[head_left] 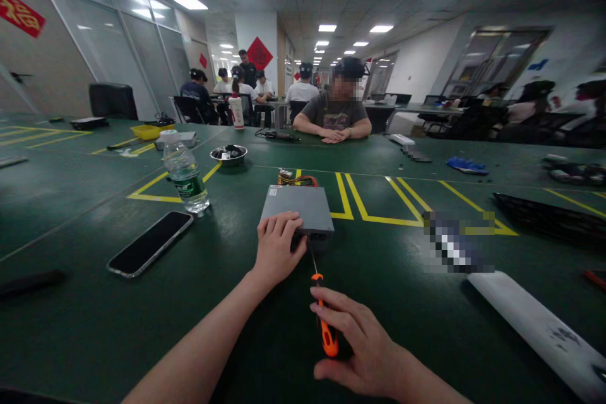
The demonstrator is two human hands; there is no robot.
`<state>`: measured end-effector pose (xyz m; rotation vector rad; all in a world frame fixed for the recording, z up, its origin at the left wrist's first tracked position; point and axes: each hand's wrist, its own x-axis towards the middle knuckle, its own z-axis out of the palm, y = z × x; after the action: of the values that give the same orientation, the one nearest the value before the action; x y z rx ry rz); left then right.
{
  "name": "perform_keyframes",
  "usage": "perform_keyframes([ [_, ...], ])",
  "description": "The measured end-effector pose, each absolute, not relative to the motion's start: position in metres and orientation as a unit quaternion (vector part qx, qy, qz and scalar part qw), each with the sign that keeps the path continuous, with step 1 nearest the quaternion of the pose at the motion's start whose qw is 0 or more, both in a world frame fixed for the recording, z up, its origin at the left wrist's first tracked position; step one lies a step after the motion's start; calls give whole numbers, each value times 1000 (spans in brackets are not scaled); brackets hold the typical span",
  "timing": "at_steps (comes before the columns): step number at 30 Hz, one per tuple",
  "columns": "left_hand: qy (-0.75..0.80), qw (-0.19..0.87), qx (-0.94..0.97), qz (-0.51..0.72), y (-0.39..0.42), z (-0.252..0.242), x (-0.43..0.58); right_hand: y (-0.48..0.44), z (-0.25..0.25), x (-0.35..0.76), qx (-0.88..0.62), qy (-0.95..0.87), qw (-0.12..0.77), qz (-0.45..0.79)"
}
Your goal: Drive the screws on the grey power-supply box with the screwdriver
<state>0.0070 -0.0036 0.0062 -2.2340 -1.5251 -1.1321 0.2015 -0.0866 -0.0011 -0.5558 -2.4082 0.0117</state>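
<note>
A grey metal computer power supply (303, 205) lies on the green table in front of me, its socket side facing me and its bundle of coloured cables (298, 180) behind it. My left hand (279, 246) grips its near left corner, fingers over the top and thumb at the socket side. An orange and black screwdriver (326, 325) points away from me, its shaft reaching the near side of the power supply; the tip's exact seat is too small to make out. Fingers of my right hand (362, 341) lie loosely over its handle, with the thumb apart near the butt end.
Left of the power supply are a phone (150, 243), a water bottle (185, 177) and a metal bowl (228, 154). A long white object (534, 328) lies at the right, near a black mesh part (549, 218). Across the table sits a person (334, 110) with folded hands.
</note>
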Motion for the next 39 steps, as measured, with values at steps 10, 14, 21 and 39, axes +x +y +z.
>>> perform_keyframes([
  [10, -515, 104, -756, -390, -4, 6, 6, -88, 4, 192, -194, -931, 309, -34],
  [14, -515, 103, -757, -389, -4, 5, 6, -87, -2, 192, -196, -923, 329, -28],
  [21, -513, 103, -758, -389, -3, 5, 6, -89, 7, 191, -185, -944, 272, -25],
  [39, -514, 111, -757, -387, -2, 4, 6, -90, 9, 190, -176, -932, 312, -63],
])
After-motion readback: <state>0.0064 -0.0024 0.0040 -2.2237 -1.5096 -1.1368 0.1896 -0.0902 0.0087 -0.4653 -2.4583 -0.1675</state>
